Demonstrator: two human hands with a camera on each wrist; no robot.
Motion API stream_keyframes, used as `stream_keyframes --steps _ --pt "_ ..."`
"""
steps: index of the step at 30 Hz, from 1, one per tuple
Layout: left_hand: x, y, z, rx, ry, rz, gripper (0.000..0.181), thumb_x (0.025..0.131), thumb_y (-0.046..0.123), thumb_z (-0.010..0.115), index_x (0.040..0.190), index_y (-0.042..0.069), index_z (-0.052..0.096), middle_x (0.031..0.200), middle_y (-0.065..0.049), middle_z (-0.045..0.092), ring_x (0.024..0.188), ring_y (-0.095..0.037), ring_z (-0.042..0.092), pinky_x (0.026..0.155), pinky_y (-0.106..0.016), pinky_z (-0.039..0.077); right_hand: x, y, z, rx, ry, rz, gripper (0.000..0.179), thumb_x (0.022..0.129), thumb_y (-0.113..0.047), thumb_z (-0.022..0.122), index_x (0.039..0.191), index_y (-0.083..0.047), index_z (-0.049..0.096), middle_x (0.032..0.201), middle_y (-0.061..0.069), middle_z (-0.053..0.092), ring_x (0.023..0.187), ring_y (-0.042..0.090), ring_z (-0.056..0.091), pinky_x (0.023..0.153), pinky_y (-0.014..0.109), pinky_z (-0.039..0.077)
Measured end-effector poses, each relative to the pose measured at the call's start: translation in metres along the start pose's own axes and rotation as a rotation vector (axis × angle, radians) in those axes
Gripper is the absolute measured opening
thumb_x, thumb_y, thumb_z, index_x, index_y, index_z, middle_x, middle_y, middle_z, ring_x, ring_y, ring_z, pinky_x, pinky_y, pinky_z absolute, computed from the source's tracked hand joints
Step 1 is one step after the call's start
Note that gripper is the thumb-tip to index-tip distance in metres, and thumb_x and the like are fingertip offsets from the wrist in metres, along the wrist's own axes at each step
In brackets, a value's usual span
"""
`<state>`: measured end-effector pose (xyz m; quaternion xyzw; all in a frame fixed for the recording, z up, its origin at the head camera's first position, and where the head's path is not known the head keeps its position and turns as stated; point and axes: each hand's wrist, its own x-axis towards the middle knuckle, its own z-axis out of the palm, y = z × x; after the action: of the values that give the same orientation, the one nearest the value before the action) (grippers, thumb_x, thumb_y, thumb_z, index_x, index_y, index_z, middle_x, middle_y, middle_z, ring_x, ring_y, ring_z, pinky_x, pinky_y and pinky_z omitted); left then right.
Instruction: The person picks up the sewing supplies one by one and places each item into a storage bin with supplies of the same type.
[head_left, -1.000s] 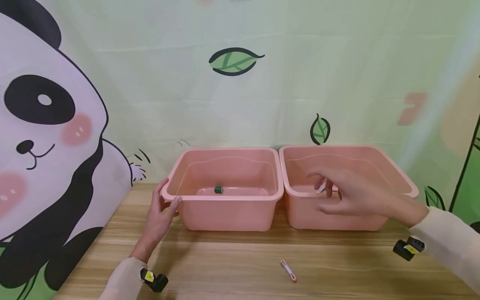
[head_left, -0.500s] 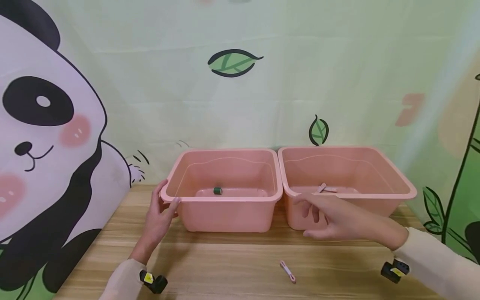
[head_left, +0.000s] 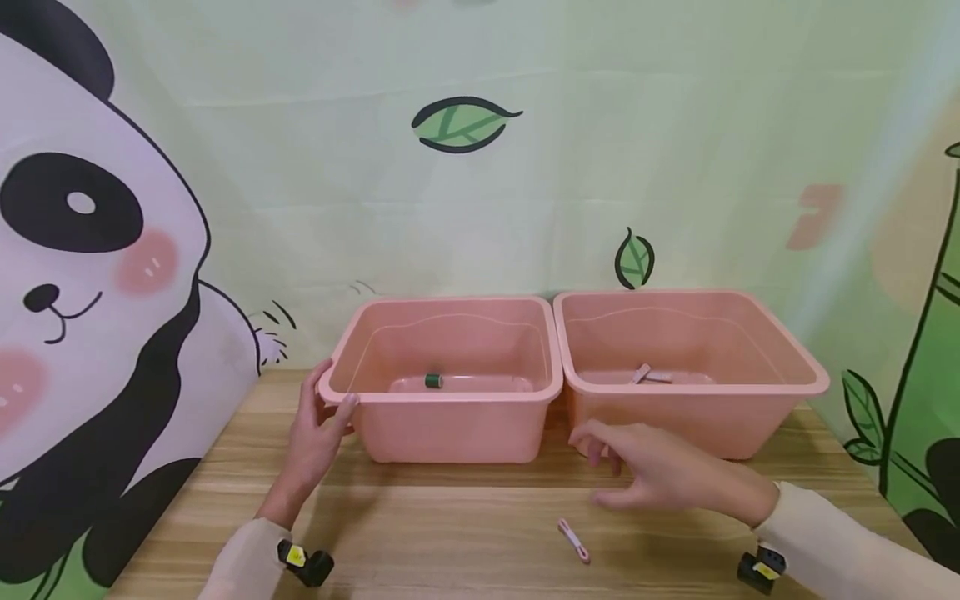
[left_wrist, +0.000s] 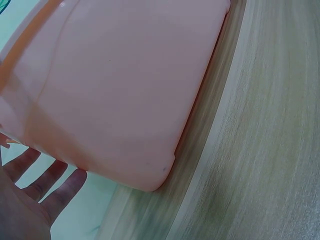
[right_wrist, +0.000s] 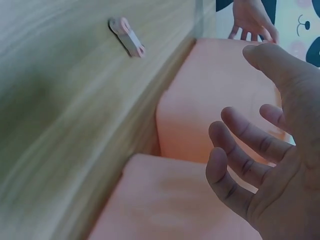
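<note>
My left hand holds the left pink plastic tub at its near left corner, thumb at the front rim and fingers against the side. A small dark-green, spool-like cylinder lies inside that tub. With nothing in it, my right hand hovers in front of the right pink tub, fingers spread and loosely bent. On the wooden table, below and left of this hand, lies a small folded bundle of pink cord with a white band round its middle. Two similar pale bundles are in the right tub.
The two tubs stand side by side on the wooden table, their rims nearly meeting. Close behind them hangs a pale green cloth backdrop printed with a panda and leaves.
My right hand has come down and leftward from over the right tub to its front, toward the cord bundle, uncovering the pale bundles inside. The left hand stays at its tub.
</note>
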<state>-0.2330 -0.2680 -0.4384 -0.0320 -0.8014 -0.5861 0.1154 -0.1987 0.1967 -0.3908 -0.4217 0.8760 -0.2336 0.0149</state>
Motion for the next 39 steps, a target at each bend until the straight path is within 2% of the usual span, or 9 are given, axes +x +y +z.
stream_keyframes --steps 7,19,30,39 --pt "-0.001 0.001 0.000 0.002 0.004 0.005 0.075 0.104 0.039 0.060 0.163 0.037 0.014 0.164 -0.010 0.034 0.124 -0.032 0.052 0.088 -0.034 0.059 -0.003 0.001 0.023 0.029 -0.011 0.026 0.053 0.086 -0.034 0.084 0.131 -0.028 0.055 0.097 -0.018 0.061 0.079 0.003 0.060 0.065 0.021 0.050" --pt "-0.001 0.002 0.002 -0.004 0.014 0.020 0.073 0.105 0.035 0.059 0.163 0.037 0.015 0.162 -0.010 0.036 0.121 -0.031 0.053 0.085 -0.029 0.059 -0.008 0.008 0.054 0.020 -0.030 0.036 0.057 0.085 -0.041 0.084 0.131 -0.026 0.055 0.098 -0.013 0.066 0.072 0.004 0.056 0.060 0.018 0.045" --pt "-0.002 0.002 0.001 -0.003 0.000 0.022 0.074 0.104 0.040 0.060 0.163 0.037 0.014 0.162 -0.010 0.036 0.123 -0.031 0.053 0.087 -0.030 0.059 -0.007 0.010 0.072 -0.010 -0.055 0.010 0.054 0.081 -0.047 0.084 0.121 -0.021 0.060 0.092 -0.016 0.062 0.071 0.001 0.053 0.059 0.018 0.043" --pt "-0.002 0.001 0.001 -0.017 -0.005 0.023 0.074 0.104 0.040 0.060 0.163 0.037 0.015 0.162 -0.010 0.036 0.122 -0.030 0.053 0.086 -0.028 0.058 -0.005 0.009 0.076 -0.079 -0.079 0.064 0.046 0.079 -0.051 0.083 0.111 -0.027 0.061 0.091 -0.018 0.058 0.072 -0.002 0.049 0.058 0.021 0.041"
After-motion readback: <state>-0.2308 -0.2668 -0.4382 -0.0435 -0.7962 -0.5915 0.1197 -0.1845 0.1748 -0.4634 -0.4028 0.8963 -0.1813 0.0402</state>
